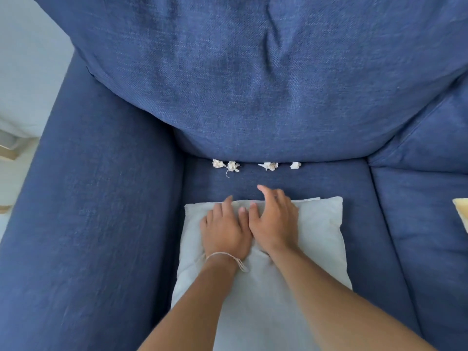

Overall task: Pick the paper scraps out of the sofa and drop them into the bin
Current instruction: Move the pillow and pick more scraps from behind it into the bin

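Several crumpled white paper scraps point(233, 166) lie in a row along the crease where the back cushion meets the seat of the blue sofa point(253, 79); another pair of scraps point(269, 165) and a single scrap point(295, 165) sit further right. My left hand point(224, 230) rests flat on a pale grey pillow point(321, 231) on the seat, fingers spread, holding nothing. My right hand point(273, 220) lies beside it, fingers apart, fingertips reaching past the pillow's far edge, a short way in front of the scraps. No bin is in view.
The sofa's wide left armrest point(96, 198) borders the seat. A second seat cushion point(425, 224) lies to the right, with a yellowish object point(462, 211) at the frame's right edge. Pale floor or wall shows at far left.
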A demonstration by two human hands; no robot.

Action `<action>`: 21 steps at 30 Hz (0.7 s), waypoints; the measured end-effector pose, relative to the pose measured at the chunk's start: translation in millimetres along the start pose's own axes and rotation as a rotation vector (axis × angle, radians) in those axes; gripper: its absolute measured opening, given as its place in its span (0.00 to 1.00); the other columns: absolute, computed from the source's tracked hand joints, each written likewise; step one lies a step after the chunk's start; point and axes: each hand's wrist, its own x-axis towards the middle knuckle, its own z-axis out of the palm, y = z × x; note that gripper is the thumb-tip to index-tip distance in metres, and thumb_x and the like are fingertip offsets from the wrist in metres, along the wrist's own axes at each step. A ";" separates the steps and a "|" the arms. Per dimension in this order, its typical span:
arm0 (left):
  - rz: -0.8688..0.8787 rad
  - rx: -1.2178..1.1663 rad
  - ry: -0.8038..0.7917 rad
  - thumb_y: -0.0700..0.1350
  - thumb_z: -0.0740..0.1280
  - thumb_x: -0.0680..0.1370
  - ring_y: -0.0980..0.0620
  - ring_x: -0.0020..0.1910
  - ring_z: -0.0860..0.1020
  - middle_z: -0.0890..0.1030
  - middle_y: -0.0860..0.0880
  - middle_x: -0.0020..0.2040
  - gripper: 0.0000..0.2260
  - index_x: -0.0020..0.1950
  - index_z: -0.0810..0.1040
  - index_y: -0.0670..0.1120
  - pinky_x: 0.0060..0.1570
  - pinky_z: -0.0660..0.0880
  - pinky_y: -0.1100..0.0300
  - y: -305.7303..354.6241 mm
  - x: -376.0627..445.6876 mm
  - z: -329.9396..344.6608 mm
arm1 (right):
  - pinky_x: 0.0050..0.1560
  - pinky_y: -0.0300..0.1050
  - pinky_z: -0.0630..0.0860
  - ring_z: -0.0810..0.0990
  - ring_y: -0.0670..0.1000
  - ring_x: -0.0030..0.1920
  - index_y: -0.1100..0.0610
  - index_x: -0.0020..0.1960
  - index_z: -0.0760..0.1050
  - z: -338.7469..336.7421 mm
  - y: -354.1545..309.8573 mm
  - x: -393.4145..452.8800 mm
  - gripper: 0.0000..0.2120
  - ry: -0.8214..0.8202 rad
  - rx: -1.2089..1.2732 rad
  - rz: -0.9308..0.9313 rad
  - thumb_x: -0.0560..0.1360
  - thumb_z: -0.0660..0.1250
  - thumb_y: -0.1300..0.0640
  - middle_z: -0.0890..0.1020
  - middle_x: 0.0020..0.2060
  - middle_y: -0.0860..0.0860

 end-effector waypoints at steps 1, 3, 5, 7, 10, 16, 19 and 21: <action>-0.051 -0.074 -0.007 0.59 0.52 0.78 0.45 0.62 0.75 0.78 0.49 0.61 0.25 0.70 0.70 0.49 0.63 0.68 0.46 -1.8 12.4 0.4 | 0.60 0.55 0.72 0.78 0.57 0.58 0.49 0.66 0.75 5.4 -1.3 6.2 0.21 0.008 0.013 0.006 0.75 0.65 0.47 0.80 0.56 0.51; -0.120 -0.221 0.013 0.57 0.58 0.79 0.45 0.61 0.75 0.79 0.48 0.58 0.23 0.71 0.69 0.48 0.63 0.69 0.45 -4.4 37.2 2.0 | 0.58 0.57 0.73 0.77 0.57 0.57 0.49 0.64 0.78 15.0 -6.0 20.4 0.19 0.004 0.064 0.044 0.75 0.64 0.45 0.81 0.55 0.50; -0.144 -0.269 0.066 0.54 0.61 0.80 0.43 0.61 0.74 0.77 0.46 0.59 0.21 0.70 0.70 0.47 0.63 0.69 0.46 -3.2 59.7 2.9 | 0.57 0.57 0.72 0.76 0.57 0.58 0.48 0.62 0.79 23.3 -12.5 34.2 0.18 0.006 0.101 0.102 0.75 0.65 0.43 0.81 0.54 0.50; -0.161 -0.265 0.121 0.54 0.61 0.80 0.41 0.62 0.71 0.73 0.43 0.63 0.20 0.70 0.72 0.47 0.64 0.68 0.48 -1.6 81.7 2.1 | 0.59 0.55 0.71 0.75 0.58 0.59 0.48 0.61 0.80 30.9 -25.2 48.1 0.18 0.026 0.170 0.162 0.74 0.67 0.42 0.80 0.56 0.51; -0.173 -0.234 0.139 0.55 0.61 0.80 0.42 0.62 0.70 0.71 0.45 0.64 0.20 0.69 0.73 0.49 0.63 0.67 0.48 -0.2 110.0 -4.6 | 0.62 0.54 0.70 0.72 0.59 0.62 0.47 0.60 0.80 40.9 -50.8 70.4 0.19 0.044 0.315 0.270 0.73 0.68 0.41 0.78 0.60 0.53; -0.111 -0.119 0.087 0.59 0.62 0.78 0.44 0.57 0.70 0.72 0.50 0.59 0.14 0.56 0.82 0.55 0.58 0.72 0.44 -13.6 129.2 -4.4 | 0.63 0.56 0.65 0.68 0.59 0.63 0.44 0.55 0.83 61.8 -64.0 93.0 0.16 -0.039 0.252 0.497 0.72 0.69 0.38 0.75 0.61 0.51; -0.078 -0.065 0.045 0.58 0.64 0.77 0.43 0.57 0.69 0.72 0.50 0.58 0.10 0.51 0.83 0.57 0.57 0.72 0.44 -16.0 132.1 -3.9 | 0.64 0.54 0.65 0.68 0.58 0.63 0.42 0.53 0.83 59.4 -59.8 100.2 0.12 -0.087 0.317 0.555 0.72 0.70 0.41 0.74 0.61 0.50; -0.091 -0.071 0.035 0.57 0.65 0.77 0.42 0.57 0.70 0.73 0.48 0.57 0.09 0.50 0.84 0.58 0.56 0.72 0.45 -17.3 134.4 -3.0 | 0.66 0.54 0.66 0.68 0.58 0.64 0.41 0.55 0.83 54.9 -57.3 100.5 0.12 -0.107 0.353 0.562 0.72 0.70 0.43 0.74 0.62 0.50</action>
